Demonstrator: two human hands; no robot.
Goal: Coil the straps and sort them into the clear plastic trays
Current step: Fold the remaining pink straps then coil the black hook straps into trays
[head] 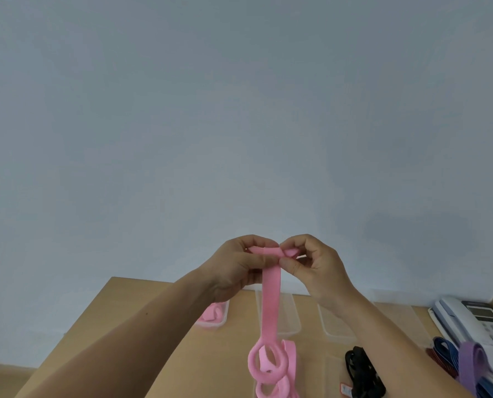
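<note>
Both hands are raised above the wooden table with a pink strap between them. My left hand grips the strap's upper end, and my right hand pinches the folded tip beside it. The strap hangs straight down and ends in loose loops near the table. Several clear plastic trays stand in a row at the back: the left tray holds a coiled pink strap, while a middle tray and a right tray look empty.
A black strap lies on the table at the lower right. Purple, blue and red straps lie heaped near a white desk telephone at the right edge. A pale wall fills the upper view.
</note>
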